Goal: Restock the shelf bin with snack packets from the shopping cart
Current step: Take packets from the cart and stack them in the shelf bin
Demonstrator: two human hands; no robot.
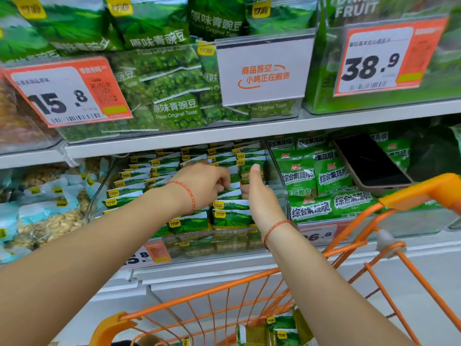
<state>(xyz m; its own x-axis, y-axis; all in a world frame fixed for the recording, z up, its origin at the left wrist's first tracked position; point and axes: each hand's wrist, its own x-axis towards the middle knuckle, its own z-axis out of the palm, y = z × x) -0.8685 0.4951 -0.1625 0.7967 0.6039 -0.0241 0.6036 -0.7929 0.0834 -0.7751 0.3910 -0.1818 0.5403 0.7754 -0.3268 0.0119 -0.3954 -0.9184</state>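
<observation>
2 hands reach into the clear shelf bin (279, 176) of green snack packets (229, 216): the left hand (204, 186) curls round packets, the right hand (257, 193) presses alongside, thumb up. Right, a dark phone (369, 161) lies on neighbouring packets; below, the orange cart (249, 295) holds more packets.

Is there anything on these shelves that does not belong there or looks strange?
Yes. A dark phone lies tilted on top of the green snack packets in the bin right of the one being filled. It is not a product, so it looks out of place.
</observation>
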